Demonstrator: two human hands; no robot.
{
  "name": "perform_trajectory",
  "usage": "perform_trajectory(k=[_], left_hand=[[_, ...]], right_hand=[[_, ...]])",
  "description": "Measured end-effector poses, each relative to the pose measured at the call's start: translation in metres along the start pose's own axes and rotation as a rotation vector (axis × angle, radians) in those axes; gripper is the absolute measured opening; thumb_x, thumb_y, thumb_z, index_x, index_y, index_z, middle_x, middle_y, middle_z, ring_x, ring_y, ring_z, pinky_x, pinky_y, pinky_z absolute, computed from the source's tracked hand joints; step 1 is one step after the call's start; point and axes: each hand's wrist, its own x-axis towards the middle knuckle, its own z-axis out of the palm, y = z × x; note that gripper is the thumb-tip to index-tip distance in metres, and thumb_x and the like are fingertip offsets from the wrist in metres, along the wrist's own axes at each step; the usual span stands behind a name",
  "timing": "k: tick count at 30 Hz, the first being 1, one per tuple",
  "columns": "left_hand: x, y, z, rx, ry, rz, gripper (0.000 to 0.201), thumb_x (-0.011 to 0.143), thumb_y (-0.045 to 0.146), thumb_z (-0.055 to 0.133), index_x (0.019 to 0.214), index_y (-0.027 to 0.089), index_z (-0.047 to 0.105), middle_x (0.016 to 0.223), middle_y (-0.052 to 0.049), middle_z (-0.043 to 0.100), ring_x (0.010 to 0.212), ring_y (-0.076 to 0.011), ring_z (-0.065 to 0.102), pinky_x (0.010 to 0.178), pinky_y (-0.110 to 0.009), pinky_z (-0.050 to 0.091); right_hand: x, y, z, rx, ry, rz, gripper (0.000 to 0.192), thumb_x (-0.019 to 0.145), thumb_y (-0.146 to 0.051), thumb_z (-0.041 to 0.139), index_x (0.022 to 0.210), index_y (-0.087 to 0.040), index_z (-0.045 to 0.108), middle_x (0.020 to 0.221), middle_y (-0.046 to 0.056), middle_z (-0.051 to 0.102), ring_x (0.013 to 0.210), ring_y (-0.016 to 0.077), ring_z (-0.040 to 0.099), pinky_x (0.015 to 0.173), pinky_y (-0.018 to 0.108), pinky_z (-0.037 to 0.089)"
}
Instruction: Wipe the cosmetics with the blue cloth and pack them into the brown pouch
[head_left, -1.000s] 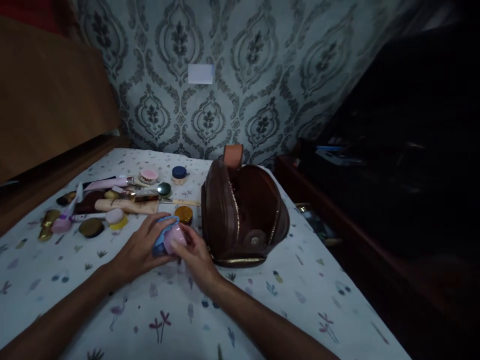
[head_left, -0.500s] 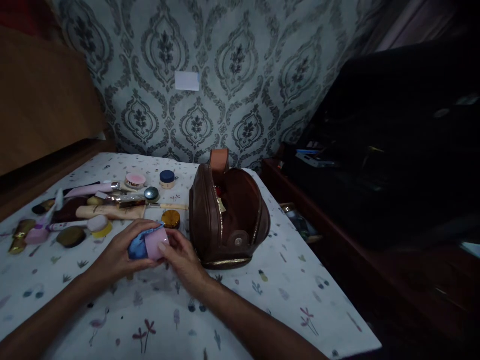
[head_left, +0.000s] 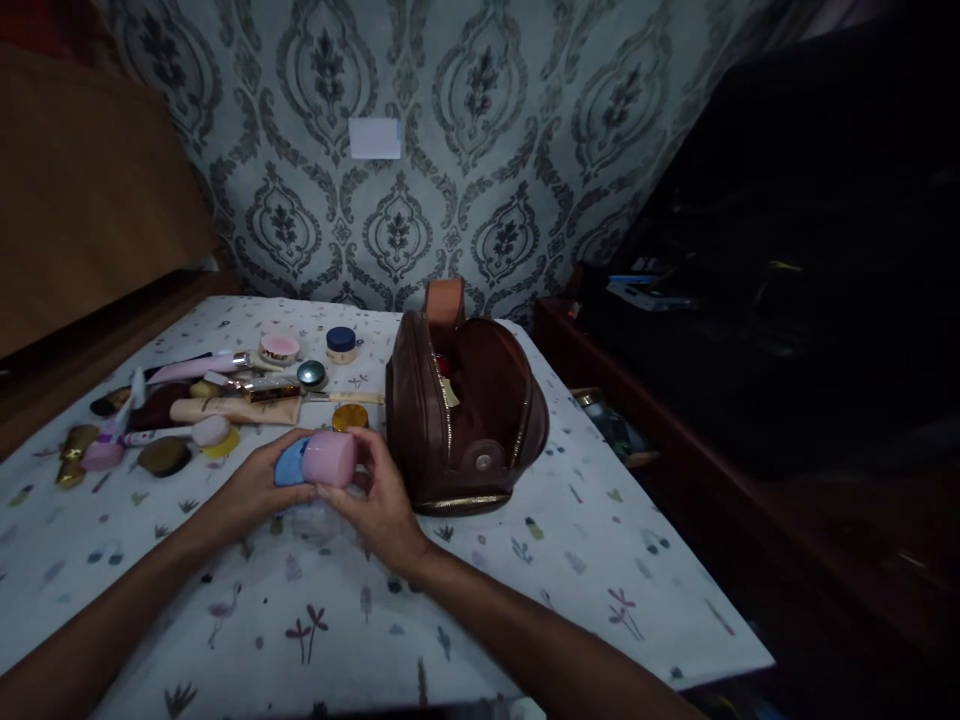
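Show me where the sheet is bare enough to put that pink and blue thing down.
Bare sheet lies right of the brown bag, out to the edge, and in front of both hands, left hand and right hand, which hold the pink and blue container. Behind the left hand, the cosmetics crowd it.

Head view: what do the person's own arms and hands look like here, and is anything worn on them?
Both forearms are bare as far as the frame shows: no sleeves, gloves, watch or bracelets. The left hand and right hand show no rings that can be made out in the dim light.
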Motion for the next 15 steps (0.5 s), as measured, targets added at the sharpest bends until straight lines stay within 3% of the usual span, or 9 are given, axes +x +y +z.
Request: perform_trajectory(k=[6,10,15], left_hand=[[0.000,-0.003,0.006,-0.059,-0.009,-0.089,0.045,0.065,0.044,0.076,0.100,0.019,0.063,0.090,-0.004,0.069,0.081,-0.0240,0.065,0.072,-0.034,0.056],[0.001,-0.011,0.005,-0.088,-0.026,-0.027,0.045,0.065,0.037,0.075,0.105,0.020,0.063,0.097,-0.004,0.070,0.088,-0.0263,0.066,0.079,-0.037,0.057],[0.007,-0.022,-0.001,-0.065,-0.088,0.100,0.049,0.069,0.034,0.074,0.115,0.024,0.063,0.107,-0.004,0.071,0.095,-0.0283,0.066,0.084,-0.039,0.057]], right_hand=[[-0.001,-0.009,-0.008,-0.325,-0.038,-0.255,0.056,0.079,-0.023,0.074,0.130,-0.024,0.050,0.123,0.008,0.057,0.117,0.0219,0.056,0.102,0.037,0.048],[-0.004,-0.013,-0.012,-0.427,-0.106,-0.413,0.055,0.084,-0.018,0.067,0.135,-0.024,0.046,0.128,0.009,0.055,0.122,0.0215,0.053,0.107,0.037,0.045],[-0.005,-0.016,-0.013,-0.545,-0.104,-0.492,0.063,0.085,-0.018,0.064,0.142,-0.028,0.038,0.131,0.010,0.050,0.124,0.0238,0.053,0.107,0.040,0.047]])
